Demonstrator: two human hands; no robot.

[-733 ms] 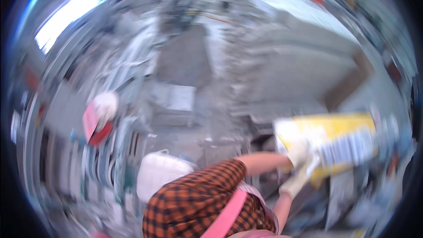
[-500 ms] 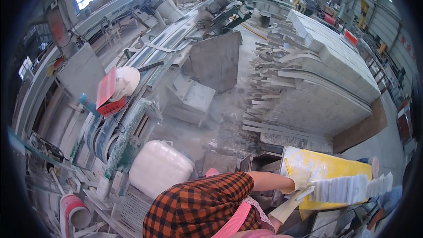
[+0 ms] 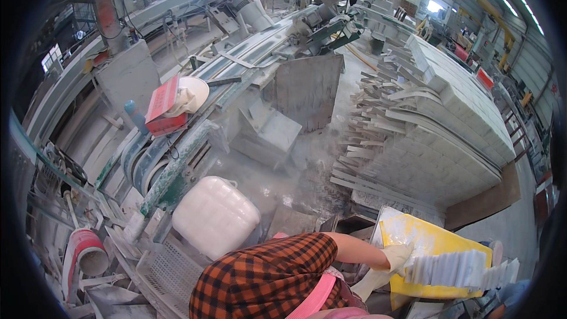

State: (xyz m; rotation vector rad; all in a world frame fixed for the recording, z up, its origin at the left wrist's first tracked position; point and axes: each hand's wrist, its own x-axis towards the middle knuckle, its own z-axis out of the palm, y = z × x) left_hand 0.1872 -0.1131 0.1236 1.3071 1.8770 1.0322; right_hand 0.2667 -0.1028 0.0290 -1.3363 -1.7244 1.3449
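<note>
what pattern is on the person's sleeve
Orange and black check; the sleeve shows best in the head view.

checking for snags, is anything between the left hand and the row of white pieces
Nothing visible is: the gloved left hand is at the left end of the row of white pieces, though contact is hard to tell.

No label or sign can be read.

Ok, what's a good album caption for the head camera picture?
A gloved left hand beside thin pale pieces lined up on a yellow surface.
</note>
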